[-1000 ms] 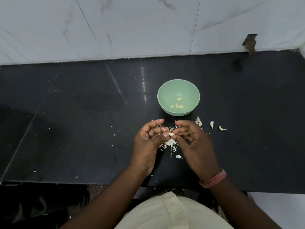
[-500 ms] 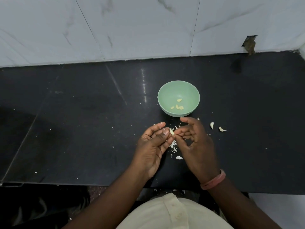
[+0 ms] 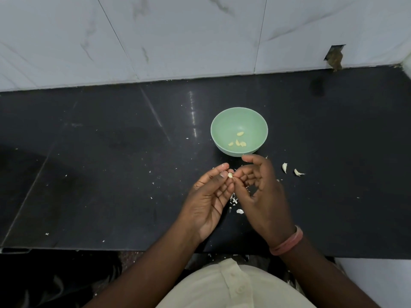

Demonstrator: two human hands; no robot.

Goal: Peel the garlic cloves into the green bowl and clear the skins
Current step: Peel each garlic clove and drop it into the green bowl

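Dim, bluish light; streak of glare on the black counter [image 3: 193, 112]; wide-angle bowing at edges.

Bowl [image 3: 239, 121] on counter [image 3: 111, 174], peeled cloves [image 3: 238, 141] inside. Hands just before bowl. Two unpeeled cloves [image 3: 291, 170] right of hands. Skins [image 3: 235, 202] beneath hands.

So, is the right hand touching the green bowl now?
Apart. In the head view the right hand is lower in the picture than the green bowl, and a thin strip of dark counter shows between its raised fingertip and the bowl's near wall.
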